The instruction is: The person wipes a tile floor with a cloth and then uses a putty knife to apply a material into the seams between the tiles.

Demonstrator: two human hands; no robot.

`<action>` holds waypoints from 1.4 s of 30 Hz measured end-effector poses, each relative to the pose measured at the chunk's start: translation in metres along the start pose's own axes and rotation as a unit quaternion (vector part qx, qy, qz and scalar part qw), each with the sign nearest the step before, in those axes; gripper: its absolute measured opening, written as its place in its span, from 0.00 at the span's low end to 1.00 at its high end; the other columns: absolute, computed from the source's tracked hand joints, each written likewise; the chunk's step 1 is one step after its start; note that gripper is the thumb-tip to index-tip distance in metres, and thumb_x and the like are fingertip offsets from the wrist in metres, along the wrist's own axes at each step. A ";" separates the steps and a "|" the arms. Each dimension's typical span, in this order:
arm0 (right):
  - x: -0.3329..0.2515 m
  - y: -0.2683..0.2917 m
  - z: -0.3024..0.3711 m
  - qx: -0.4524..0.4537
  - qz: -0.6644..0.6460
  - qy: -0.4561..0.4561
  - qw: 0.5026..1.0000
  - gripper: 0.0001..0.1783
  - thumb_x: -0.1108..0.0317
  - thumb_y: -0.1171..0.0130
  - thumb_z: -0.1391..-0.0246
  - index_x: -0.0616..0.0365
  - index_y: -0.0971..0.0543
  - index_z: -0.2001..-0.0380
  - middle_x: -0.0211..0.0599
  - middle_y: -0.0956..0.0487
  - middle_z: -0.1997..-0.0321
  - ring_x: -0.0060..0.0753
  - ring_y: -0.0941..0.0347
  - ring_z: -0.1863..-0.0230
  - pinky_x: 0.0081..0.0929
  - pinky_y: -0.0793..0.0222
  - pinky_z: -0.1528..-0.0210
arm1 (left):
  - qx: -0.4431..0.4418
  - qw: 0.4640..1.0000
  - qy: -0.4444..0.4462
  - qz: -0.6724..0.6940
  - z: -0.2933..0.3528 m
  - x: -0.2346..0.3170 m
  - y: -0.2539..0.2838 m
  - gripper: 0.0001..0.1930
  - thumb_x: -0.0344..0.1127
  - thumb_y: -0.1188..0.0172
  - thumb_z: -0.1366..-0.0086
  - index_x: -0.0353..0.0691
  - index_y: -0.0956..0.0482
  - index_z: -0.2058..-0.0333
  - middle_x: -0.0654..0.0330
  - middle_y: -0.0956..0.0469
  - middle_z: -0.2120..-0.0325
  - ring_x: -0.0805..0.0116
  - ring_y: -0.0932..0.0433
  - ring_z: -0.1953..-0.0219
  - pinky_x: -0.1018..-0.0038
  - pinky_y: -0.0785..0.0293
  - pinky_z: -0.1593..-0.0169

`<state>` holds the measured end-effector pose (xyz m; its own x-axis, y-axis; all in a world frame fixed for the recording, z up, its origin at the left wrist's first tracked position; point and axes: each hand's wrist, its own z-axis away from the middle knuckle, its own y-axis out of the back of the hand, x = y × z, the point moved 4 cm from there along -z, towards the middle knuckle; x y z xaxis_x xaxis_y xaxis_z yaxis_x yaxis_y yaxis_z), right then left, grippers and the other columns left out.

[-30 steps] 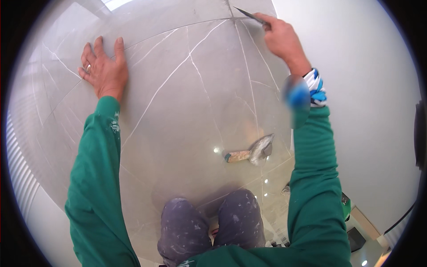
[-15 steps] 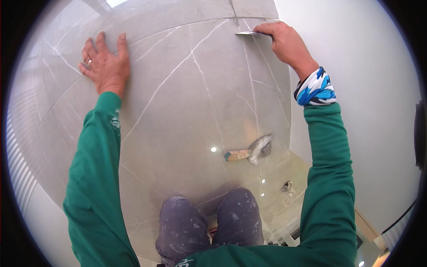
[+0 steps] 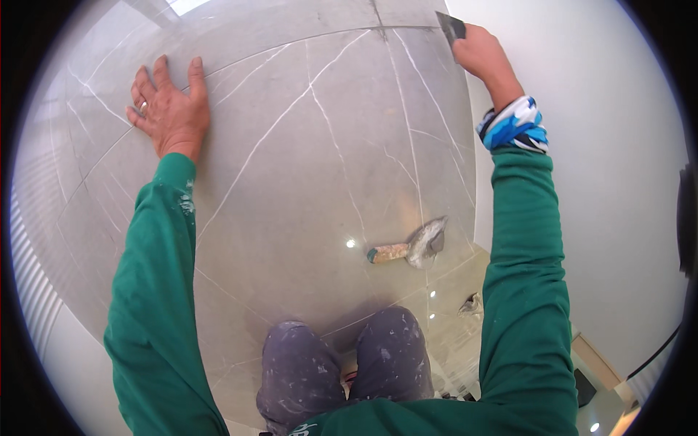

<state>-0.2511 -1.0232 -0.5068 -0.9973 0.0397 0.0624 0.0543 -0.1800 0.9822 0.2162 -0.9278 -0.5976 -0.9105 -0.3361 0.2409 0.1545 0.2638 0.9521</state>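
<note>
My left hand [image 3: 171, 109] lies flat with spread fingers on the grey, white-veined tile floor [image 3: 276, 182], a ring on one finger. At the far right, my right hand [image 3: 483, 54] is closed round a small flat scraper [image 3: 452, 27], its dark blade tilted up. The blade is near the end of a tile joint [image 3: 320, 35], by the white wall; whether it touches the tile cannot be told. Nearer to me, a trowel [image 3: 407, 247] with a worn wooden handle and grey paste on its blade rests on the floor.
A white wall [image 3: 582, 145] runs along the right side. A small crumpled scrap [image 3: 471, 305] lies on the floor right of my knees [image 3: 345, 356]. Ribbed white panelling [image 3: 33, 261] stands at the left edge.
My right hand has moved right, toward the wall, with the scraper, which has turned from nearly flat to blade-up. My left hand has hardly moved.
</note>
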 end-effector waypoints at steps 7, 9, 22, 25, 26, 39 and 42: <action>-0.111 -0.011 0.038 0.005 -0.029 0.039 0.999 0.17 0.65 0.42 0.50 0.64 0.14 0.62 0.61 0.16 0.57 0.65 0.20 0.52 0.46 0.24 0.45 | -0.004 1.000 0.001 0.005 0.003 0.003 0.000 0.42 0.71 0.55 0.31 0.48 0.38 0.29 0.50 0.47 0.26 0.53 0.56 0.23 0.45 0.70 0.24; -0.124 -0.005 0.053 -0.011 -0.099 0.062 0.993 0.17 0.65 0.45 0.47 0.65 0.16 0.59 0.61 0.17 0.56 0.64 0.20 0.53 0.47 0.24 0.45 | -0.003 1.000 -0.002 -0.002 0.001 -0.001 -0.002 0.42 0.71 0.55 0.31 0.48 0.38 0.29 0.50 0.47 0.26 0.53 0.56 0.23 0.45 0.70 0.24; -0.009 0.012 0.400 0.013 -0.319 -0.161 0.934 0.21 0.79 0.49 0.36 0.61 0.22 0.41 0.48 0.19 0.46 0.45 0.23 0.44 0.34 0.30 0.40 | 0.030 0.999 -0.025 -0.002 -0.004 -0.010 -0.019 0.45 0.77 0.57 0.34 0.54 0.38 0.28 0.50 0.46 0.26 0.52 0.55 0.23 0.42 0.69 0.26; -0.016 -0.001 0.442 0.018 -0.261 -0.151 0.953 0.24 0.83 0.49 0.41 0.59 0.22 0.42 0.47 0.20 0.45 0.50 0.25 0.44 0.38 0.31 0.39 | 0.044 0.999 -0.026 0.002 -0.008 -0.015 -0.025 0.47 0.80 0.59 0.36 0.55 0.39 0.28 0.51 0.46 0.26 0.51 0.56 0.23 0.41 0.69 0.26; -0.020 -0.004 0.449 0.025 -0.240 -0.137 0.961 0.25 0.84 0.49 0.43 0.59 0.23 0.42 0.46 0.20 0.45 0.52 0.27 0.44 0.41 0.32 0.39 | 0.043 0.999 -0.023 -0.001 -0.012 -0.017 -0.026 0.48 0.81 0.59 0.37 0.55 0.39 0.28 0.51 0.47 0.25 0.50 0.56 0.23 0.41 0.70 0.26; -0.023 -0.056 0.468 -0.016 -0.207 -0.260 0.943 0.24 0.79 0.50 0.40 0.62 0.25 0.40 0.50 0.21 0.44 0.55 0.28 0.43 0.44 0.32 0.40 | 0.031 0.999 -0.021 0.002 -0.012 -0.019 -0.027 0.48 0.80 0.59 0.36 0.54 0.39 0.27 0.50 0.48 0.25 0.49 0.58 0.22 0.41 0.70 0.26; -0.030 -0.068 0.466 -0.017 -0.191 -0.249 0.949 0.25 0.80 0.50 0.42 0.62 0.25 0.40 0.50 0.21 0.44 0.54 0.28 0.44 0.44 0.31 0.41 | 0.030 0.999 -0.022 0.011 -0.007 -0.014 -0.027 0.48 0.80 0.58 0.37 0.54 0.40 0.27 0.50 0.49 0.25 0.49 0.58 0.22 0.41 0.71 0.26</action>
<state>-0.2015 -0.5541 -0.4924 -0.7953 0.5677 -0.2127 -0.3172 -0.0908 0.9440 0.2278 -0.9367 -0.6257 -0.9230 -0.2907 0.2520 0.1525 0.3248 0.9334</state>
